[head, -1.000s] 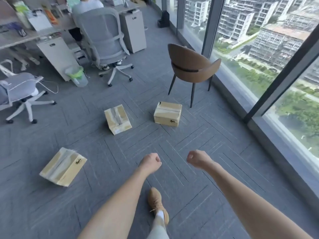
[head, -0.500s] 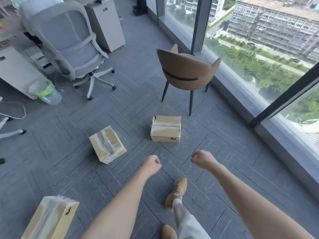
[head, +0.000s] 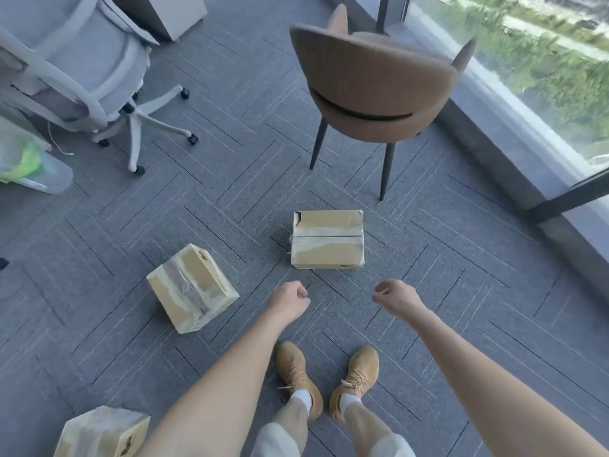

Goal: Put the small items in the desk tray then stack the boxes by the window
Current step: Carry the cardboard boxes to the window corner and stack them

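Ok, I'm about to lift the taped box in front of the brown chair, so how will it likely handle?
The cardboard box lies flat on the carpet, so it should stay stable, not roll. Its torn corner and wrinkled tape suggest softened, slightly flexible walls. The glossy tape may be slick, so gripping the bare side faces with both hands seems safer.

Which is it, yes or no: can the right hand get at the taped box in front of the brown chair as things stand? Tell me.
Probably yes. The right hand holds nothing and hangs just short of the taped box, with only bare carpet between them.
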